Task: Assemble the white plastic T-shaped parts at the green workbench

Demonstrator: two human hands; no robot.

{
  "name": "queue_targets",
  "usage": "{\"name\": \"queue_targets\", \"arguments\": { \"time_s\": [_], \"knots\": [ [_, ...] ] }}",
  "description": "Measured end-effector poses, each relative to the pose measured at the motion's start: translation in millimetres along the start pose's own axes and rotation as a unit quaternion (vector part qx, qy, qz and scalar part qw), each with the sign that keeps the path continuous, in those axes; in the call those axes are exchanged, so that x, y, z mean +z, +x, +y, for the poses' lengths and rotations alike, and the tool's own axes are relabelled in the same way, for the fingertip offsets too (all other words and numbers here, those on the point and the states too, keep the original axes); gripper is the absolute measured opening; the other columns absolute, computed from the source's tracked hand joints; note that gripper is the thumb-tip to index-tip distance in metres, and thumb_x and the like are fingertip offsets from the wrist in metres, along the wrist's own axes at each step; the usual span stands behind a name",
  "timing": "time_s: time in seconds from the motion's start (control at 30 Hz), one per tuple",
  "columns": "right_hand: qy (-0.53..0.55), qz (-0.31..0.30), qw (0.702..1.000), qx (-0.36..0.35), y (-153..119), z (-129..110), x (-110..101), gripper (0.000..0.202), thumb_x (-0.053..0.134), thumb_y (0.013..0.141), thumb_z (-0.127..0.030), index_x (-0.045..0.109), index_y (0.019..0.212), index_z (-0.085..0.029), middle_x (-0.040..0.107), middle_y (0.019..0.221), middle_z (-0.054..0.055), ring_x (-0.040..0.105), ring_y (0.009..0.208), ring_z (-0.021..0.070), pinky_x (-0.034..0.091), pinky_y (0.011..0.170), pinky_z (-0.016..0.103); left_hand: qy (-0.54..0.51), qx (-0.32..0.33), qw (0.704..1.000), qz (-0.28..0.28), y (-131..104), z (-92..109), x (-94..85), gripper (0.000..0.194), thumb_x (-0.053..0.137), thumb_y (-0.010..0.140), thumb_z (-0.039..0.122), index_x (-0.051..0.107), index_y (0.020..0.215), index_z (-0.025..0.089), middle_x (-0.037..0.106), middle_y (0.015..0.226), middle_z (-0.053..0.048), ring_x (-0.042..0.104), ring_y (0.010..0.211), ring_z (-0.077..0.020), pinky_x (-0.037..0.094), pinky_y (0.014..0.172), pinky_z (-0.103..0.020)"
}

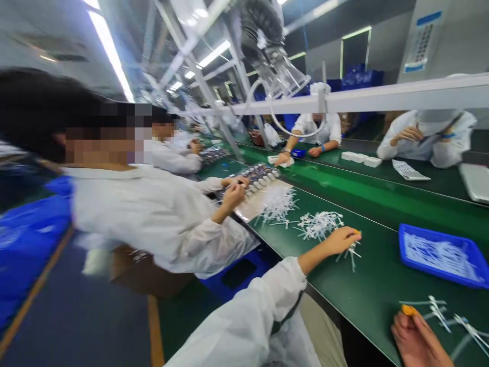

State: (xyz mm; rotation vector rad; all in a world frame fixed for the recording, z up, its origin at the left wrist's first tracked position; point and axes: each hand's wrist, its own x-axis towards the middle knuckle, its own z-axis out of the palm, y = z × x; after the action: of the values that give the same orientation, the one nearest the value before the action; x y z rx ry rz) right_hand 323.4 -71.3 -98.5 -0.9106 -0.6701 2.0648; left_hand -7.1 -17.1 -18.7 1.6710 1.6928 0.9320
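Note:
My left hand [343,239] reaches over the green table [374,285], its fingers closed on several thin white strips [353,255] that hang below them. Orange covers show on its fingertips. Beside it lies a loose pile of white strips [320,224]. My right hand [416,334] is at the lower right, thumb and finger pressed together, with an orange cover on a fingertip; what it holds, if anything, I cannot make out. A few white strips [437,312] lie next to it.
A blue tray [405,255] of white strips stands at the right. Another strip pile [275,205] lies farther left, near a person in white [153,214] working beside me. Across the green divider [382,206] two more people sit. A metal rail [401,94] crosses above.

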Motion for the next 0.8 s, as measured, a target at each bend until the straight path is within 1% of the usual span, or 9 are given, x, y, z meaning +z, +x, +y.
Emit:
{"name": "queue_targets", "arguments": {
  "time_s": [0.07, 0.17, 0.27, 0.3, 0.37, 0.43, 0.5, 0.6, 0.8],
  "knots": [
    [0.021, 0.022, 0.999, -0.010, -13.7, -3.6, 18.8, 0.025, 0.094, 0.076, -0.043, 0.079, 0.088, -0.027, 0.068, 0.083, 0.003, 0.068, 0.076, 0.0211, 0.064, 0.067, 0.036, -0.014, 0.031, 0.999, 0.015, -8.5, -12.7, -3.9, 0.031, 0.055, 0.110, 0.036, 0.076, 0.123, 0.017, 0.075, 0.132, -0.011, 0.066, 0.128, -0.0255, 0.048, 0.118, -0.039],
    [-0.008, 0.044, 0.998, -0.048, -22.6, -3.5, 40.1, 0.030, 0.093, 0.079, -0.046, 0.080, 0.094, -0.024, 0.072, 0.085, 0.003, 0.068, 0.076, 0.0200, 0.062, 0.067, 0.033, -0.031, 0.064, 0.997, 0.033, -32.2, -29.6, -7.2, 0.034, 0.048, 0.112, 0.034, 0.069, 0.135, 0.022, 0.071, 0.136, -0.010, 0.068, 0.124, -0.0242, 0.055, 0.112, -0.042],
    [-0.174, 0.051, 0.978, -0.103, -15.7, -4.4, 52.8, 0.036, 0.087, 0.085, -0.054, 0.080, 0.098, -0.021, 0.077, 0.089, 0.007, 0.069, 0.077, 0.0233, 0.060, 0.068, 0.035, -0.039, 0.077, 0.995, 0.050, -60.1, -40.2, -1.4, 0.043, 0.056, 0.105, 0.028, 0.058, 0.148, 0.021, 0.067, 0.142, -0.013, 0.069, 0.126, -0.0263, 0.062, 0.097, -0.038],
    [-0.255, 0.046, 0.956, -0.134, -8.8, -6.2, 58.0, 0.037, 0.082, 0.089, -0.056, 0.080, 0.099, -0.021, 0.078, 0.091, 0.008, 0.070, 0.080, 0.0248, 0.060, 0.071, 0.036, -0.040, 0.081, 0.994, 0.057, -67.0, -42.1, 1.8, 0.046, 0.060, 0.103, 0.027, 0.057, 0.149, 0.021, 0.067, 0.142, -0.014, 0.068, 0.128, -0.0272, 0.062, 0.098, -0.039],
    [-0.414, 0.020, 0.884, -0.218, 12.4, -11.4, 72.7, 0.033, 0.071, 0.099, -0.053, 0.079, 0.107, -0.022, 0.079, 0.101, 0.011, 0.073, 0.091, 0.0282, 0.060, 0.082, 0.040, -0.028, 0.092, 0.993, 0.068, -74.6, -43.6, 8.1, 0.048, 0.064, 0.100, 0.025, 0.058, 0.147, 0.021, 0.068, 0.140, -0.013, 0.067, 0.129, -0.0278, 0.059, 0.107, -0.042],
    [-0.533, -0.021, 0.787, -0.310, 41.3, -16.2, 91.4, 0.027, 0.059, 0.106, -0.042, 0.077, 0.114, -0.023, 0.078, 0.112, 0.013, 0.072, 0.100, 0.0298, 0.059, 0.089, 0.044, -0.010, 0.106, 0.992, 0.074, -74.8, -43.0, 11.8, 0.045, 0.064, 0.100, 0.022, 0.059, 0.145, 0.022, 0.070, 0.136, -0.011, 0.067, 0.128, -0.0273, 0.055, 0.113, -0.044],
    [-0.635, -0.057, 0.669, -0.380, 71.9, -18.5, 108.8, 0.024, 0.055, 0.105, -0.033, 0.075, 0.115, -0.022, 0.076, 0.109, 0.013, 0.070, 0.097, 0.0300, 0.059, 0.085, 0.044, 0.002, 0.119, 0.990, 0.077, -71.2, -41.2, 12.4, 0.043, 0.062, 0.101, 0.020, 0.060, 0.144, 0.023, 0.072, 0.134, -0.010, 0.068, 0.126, -0.0261, 0.053, 0.114, -0.044],
    [-0.674, -0.090, 0.611, -0.406, 107.6, -17.8, 122.4, 0.015, 0.061, 0.100, -0.027, 0.074, 0.107, -0.022, 0.074, 0.108, 0.013, 0.066, 0.102, 0.0319, 0.057, 0.093, 0.049, 0.004, 0.133, 0.988, 0.081, -66.2, -38.8, 9.9, 0.037, 0.059, 0.103, 0.018, 0.064, 0.139, 0.022, 0.074, 0.128, -0.009, 0.070, 0.121, -0.0248, 0.054, 0.111, -0.042],
    [-0.683, -0.088, 0.585, -0.429, 125.0, -14.7, 109.7, 0.025, 0.048, 0.108, -0.028, 0.065, 0.090, -0.023, 0.069, 0.094, 0.012, 0.062, 0.091, 0.0303, 0.053, 0.085, 0.045, 0.025, 0.144, 0.986, 0.083, -62.4, -39.0, 7.9, 0.029, 0.063, 0.101, 0.016, 0.070, 0.127, 0.023, 0.074, 0.122, -0.008, 0.068, 0.118, -0.0251, 0.056, 0.108, -0.041]
  ]
}}
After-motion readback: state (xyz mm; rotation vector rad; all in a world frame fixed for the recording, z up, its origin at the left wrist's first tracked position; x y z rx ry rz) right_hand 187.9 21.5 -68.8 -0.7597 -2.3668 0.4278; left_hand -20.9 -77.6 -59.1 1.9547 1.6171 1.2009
